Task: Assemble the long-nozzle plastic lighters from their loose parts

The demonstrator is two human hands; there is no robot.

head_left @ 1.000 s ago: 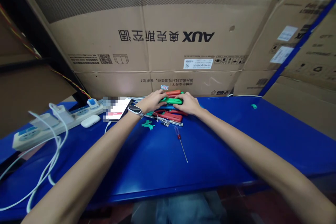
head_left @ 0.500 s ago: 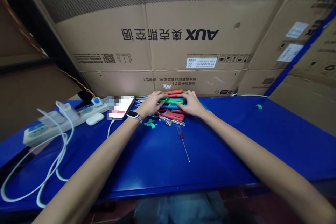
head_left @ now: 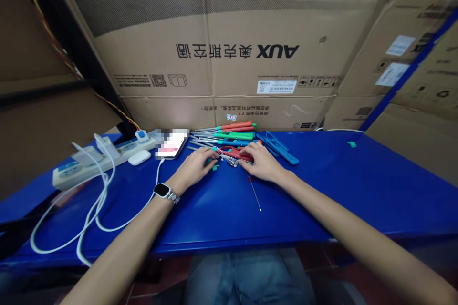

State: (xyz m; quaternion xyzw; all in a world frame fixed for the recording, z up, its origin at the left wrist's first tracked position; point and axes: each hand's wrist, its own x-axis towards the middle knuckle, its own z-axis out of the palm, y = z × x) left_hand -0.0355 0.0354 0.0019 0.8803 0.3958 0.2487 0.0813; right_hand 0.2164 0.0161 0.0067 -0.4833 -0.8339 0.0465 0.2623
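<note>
In the head view, several long lighters lie side by side near the back of the table, with silver barrels pointing left. Their handles are red, green [head_left: 240, 136] and blue [head_left: 232, 143]. My left hand [head_left: 196, 167], wearing a watch [head_left: 163, 190], is by the barrel side of the nearest red lighter [head_left: 231, 152], fingers bent and apart. Over that lighter's handle end rests my right hand [head_left: 264, 162], thumb and fingers apart. A small bundle of white cable [head_left: 229, 158] sits between my hands. A thin screwdriver [head_left: 255, 193] points toward me, its handle partly hidden by my right hand.
Blue plastic tools [head_left: 281, 147] lie right of the lighters. A phone [head_left: 176, 144], a white earphone case [head_left: 139, 157], a power strip [head_left: 121, 150] and looping white cables [head_left: 103, 195] occupy the left. Green scraps [head_left: 215, 167] are near my left hand. Cardboard [head_left: 229, 14] stands behind.
Both hands have come off the upper lighters and moved nearer to me, to the front red lighter and cable bundle. More handles and the blue tools now show. The view has shifted slightly.
</note>
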